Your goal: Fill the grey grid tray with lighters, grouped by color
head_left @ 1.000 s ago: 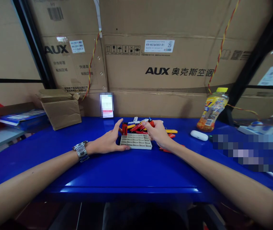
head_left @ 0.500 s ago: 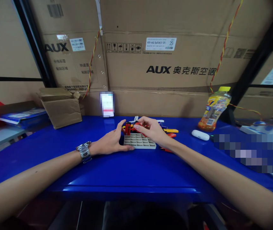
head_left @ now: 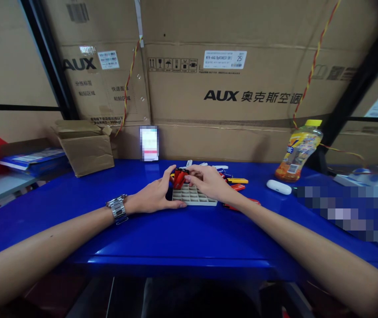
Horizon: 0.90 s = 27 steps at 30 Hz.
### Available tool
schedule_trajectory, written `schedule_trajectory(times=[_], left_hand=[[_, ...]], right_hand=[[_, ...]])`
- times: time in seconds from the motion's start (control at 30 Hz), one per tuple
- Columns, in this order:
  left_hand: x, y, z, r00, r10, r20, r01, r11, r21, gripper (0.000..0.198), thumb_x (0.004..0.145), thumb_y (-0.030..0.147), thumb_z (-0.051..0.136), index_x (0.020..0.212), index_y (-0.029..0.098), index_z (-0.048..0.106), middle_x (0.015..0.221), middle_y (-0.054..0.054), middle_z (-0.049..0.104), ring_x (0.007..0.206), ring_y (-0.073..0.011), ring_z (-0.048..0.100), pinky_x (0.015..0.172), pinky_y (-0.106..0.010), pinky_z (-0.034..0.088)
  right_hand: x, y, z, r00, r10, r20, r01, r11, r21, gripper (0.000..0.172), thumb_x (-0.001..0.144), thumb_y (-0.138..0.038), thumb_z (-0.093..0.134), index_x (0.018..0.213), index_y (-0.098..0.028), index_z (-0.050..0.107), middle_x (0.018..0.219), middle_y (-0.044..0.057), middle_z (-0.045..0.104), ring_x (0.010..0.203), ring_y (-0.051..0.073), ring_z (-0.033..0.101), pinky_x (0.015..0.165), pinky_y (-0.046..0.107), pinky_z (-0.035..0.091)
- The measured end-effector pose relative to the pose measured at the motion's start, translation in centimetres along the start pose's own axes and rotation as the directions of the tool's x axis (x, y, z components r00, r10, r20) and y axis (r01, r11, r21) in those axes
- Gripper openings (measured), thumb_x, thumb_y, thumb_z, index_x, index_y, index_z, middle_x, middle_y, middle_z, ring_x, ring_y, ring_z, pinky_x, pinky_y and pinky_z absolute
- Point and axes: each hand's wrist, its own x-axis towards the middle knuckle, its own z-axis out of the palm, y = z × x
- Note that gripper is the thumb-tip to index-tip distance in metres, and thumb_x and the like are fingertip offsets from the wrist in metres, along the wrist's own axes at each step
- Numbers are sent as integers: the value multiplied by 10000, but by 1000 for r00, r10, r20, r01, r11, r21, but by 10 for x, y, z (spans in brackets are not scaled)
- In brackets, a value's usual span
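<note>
A pale compartment tray (head_left: pixel 195 197) lies on the blue table, split into small square cells. My left hand (head_left: pixel 154 193) spans its left end, thumb along the front edge and fingers round the back, steadying it. In the tray's back left cells stands a red box cutter (head_left: pixel 176 179) with a black end. My right hand (head_left: pixel 210 181) pinches another red box cutter (head_left: pixel 183 176), tilted and close against the standing one. The lower end of this held cutter is over the tray; whether it sits inside a cell I cannot tell.
Behind and right of the tray lie a yellow cutter (head_left: pixel 238 180), red cutters (head_left: pixel 238 187) and several white and blue ones. A drink bottle (head_left: pixel 299 152) and a white case (head_left: pixel 278 187) are at right. A lit phone (head_left: pixel 149 143) leans at the back near an open carton (head_left: pixel 86 148).
My right hand has moved slightly left, bringing its red cutter from a slanted pose to a steeper one beside the standing cutter. My left hand stays at the tray.
</note>
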Motion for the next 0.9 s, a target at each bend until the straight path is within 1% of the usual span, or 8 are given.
schedule_trajectory(times=[0.07,0.17,0.33,0.47,0.63,0.73,0.8,0.9], left_hand=[[0,1,0,1000,20,3,-20,1000,8,1083,755,589,612,1465,147,-76,1197,-221,558,997,-370,608,826,-496,467],[0,1,-1,999,43,6,-43,999,15,1080,769,584,604,1464,178,-115,1206,-204,553,980,-353,617,814,-479,476],[0,0,-1,997,78,-9,-78,997,15,1061,776,577,604,1468,211,-112,1205,-190,549,944,-339,628,793,-467,482],[0,-1,-1,996,89,-8,-89,996,16,1008,785,578,593,1474,236,-59,1289,-188,496,1043,-360,584,864,-492,450],[-1,2,-2,997,78,0,-78,997,28,976,788,569,590,1475,244,-22,1296,-170,498,1064,-372,575,870,-490,450],[-1,1,-2,997,72,-4,-72,997,8,989,785,567,594,1473,227,-30,1283,-179,514,1064,-374,581,868,-499,452],[-1,0,-1,998,63,-10,-63,998,-1,1007,779,572,597,1469,208,-39,1278,-194,520,1061,-375,586,877,-512,446],[-1,-1,1,999,51,-10,-51,999,4,1021,777,579,595,1463,176,-44,1248,-214,542,1057,-378,590,881,-521,443]], right_hand=[[0,-2,-2,999,-43,8,43,986,-160,155,873,-202,500,903,-165,648,781,41,669,652,148,562,641,297,397],[0,-2,-2,998,-54,39,61,971,-231,173,885,-216,483,957,-166,632,780,43,667,646,151,563,636,296,387],[-1,2,1,998,-57,-12,55,992,-117,347,884,-283,509,1219,-192,503,777,25,672,673,167,600,642,310,426],[-1,5,0,999,-44,-12,44,999,-24,277,889,-254,484,1159,-194,478,740,13,666,667,162,626,653,311,457],[-2,3,-1,1000,-7,-5,8,997,80,230,882,-216,461,1110,-205,432,735,7,654,702,168,650,663,309,470],[-2,4,-2,999,-31,-24,31,1000,3,208,886,-215,448,1094,-208,453,760,12,656,706,166,635,658,306,457],[-1,9,-3,997,-64,-37,60,992,-109,178,888,-200,433,1056,-202,492,828,35,667,744,174,621,682,318,452],[3,22,-4,991,-131,15,128,926,-356,218,878,-147,407,1032,-178,558,1013,95,659,938,226,573,810,378,433]])
